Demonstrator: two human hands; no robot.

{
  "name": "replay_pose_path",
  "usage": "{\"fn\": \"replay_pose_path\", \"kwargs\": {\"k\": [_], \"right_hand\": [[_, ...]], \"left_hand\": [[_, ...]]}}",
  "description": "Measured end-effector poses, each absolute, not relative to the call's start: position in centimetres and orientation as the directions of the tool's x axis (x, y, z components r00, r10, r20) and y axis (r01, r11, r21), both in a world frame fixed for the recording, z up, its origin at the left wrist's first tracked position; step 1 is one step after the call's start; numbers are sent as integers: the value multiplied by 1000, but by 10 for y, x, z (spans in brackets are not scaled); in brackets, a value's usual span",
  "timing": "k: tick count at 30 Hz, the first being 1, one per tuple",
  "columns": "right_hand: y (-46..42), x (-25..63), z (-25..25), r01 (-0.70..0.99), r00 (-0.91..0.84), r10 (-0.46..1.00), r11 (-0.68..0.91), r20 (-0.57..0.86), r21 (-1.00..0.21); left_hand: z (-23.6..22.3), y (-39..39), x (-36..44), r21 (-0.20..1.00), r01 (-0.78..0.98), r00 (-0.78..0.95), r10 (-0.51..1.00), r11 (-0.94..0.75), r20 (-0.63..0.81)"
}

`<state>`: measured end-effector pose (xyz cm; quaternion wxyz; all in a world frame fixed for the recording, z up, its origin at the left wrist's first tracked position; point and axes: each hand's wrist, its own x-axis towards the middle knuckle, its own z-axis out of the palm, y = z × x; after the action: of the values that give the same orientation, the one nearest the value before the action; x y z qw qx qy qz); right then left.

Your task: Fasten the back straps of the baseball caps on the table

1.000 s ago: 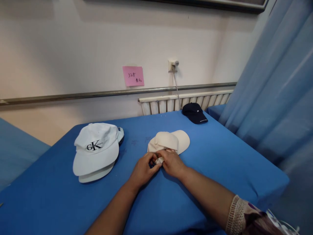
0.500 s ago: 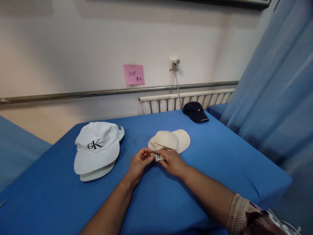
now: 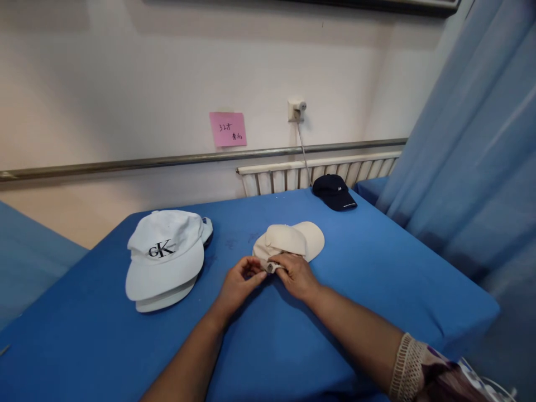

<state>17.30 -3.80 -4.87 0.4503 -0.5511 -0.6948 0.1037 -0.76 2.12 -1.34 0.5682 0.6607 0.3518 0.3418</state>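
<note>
On blue cloth (image 3: 301, 346), hands (image 3: 298, 277) partly hide a beige cap (image 3: 287, 238).

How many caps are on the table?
At least 4: two pale caps stacked at left, beige cap at centre, navy cap at back right; more may be hidden in the stack.

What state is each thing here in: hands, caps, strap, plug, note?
Left hand: fingertips at the strap, grip unclear
Right hand: pinching the strap
Beige cap: on the table, brim pointing away from the hands
Strap: held; fastening unclear
White caps: stacked
Navy cap: lying unheld
Plug: in the socket
Pink note: on the wall, written on
</note>
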Motion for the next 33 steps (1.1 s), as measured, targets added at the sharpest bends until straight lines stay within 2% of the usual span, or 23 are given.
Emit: {"fn": "replay_pose_path", "kwargs": {"k": [3, 6, 9, 14, 19, 22, 25, 27, 29, 31, 33], "right_hand": [[-39, 171, -49, 661, 47, 861, 353, 506, -662], [-40, 169, -48, 647, 54, 860, 357, 508, -674], [-43, 168, -44, 627, 43, 851, 385, 523, -678], [-49, 169, -34, 516, -35, 851, 464, 524, -720], [-45, 167, -40, 380, 17, 881, 431, 472, -819], [-41, 169, -45, 295, 39, 888, 429, 459, -854], [-42, 172, -42, 242, 136, 870, 434, 473, -868], [-46, 174, -37, 256, 166, 846, 459, 506, -851], [-51, 175, -31, 296, 100, 824, 510, 558, -807], [-55, 179, -28, 314, 38, 817, 537, 576, -783], [-52, 190, -31, 331, 159, 812, 492, 562, -805]], "left_hand": [[-16, 17, -4, 908, 267, 553, 823, -324, 132], [-18, 14, 0, 819, 361, 570, 801, -446, 185], [-19, 12, 3, 807, 370, 556, 806, -460, 204], [-18, 12, 3, 886, 263, 472, 852, -381, 226], [-14, 9, -2, 861, 275, 566, 796, -428, 215], [-11, 11, -6, 765, 385, 608, 766, -516, 211], [-9, 20, -13, 579, 542, 610, 759, -609, 227], [-9, 31, -21, 441, 627, 611, 757, -642, 233], [-11, 42, -28, 346, 682, 608, 762, -644, 221], [-13, 50, -33, 323, 705, 596, 774, -631, 211], [-15, 54, -35, 356, 701, 581, 784, -618, 217]]}}
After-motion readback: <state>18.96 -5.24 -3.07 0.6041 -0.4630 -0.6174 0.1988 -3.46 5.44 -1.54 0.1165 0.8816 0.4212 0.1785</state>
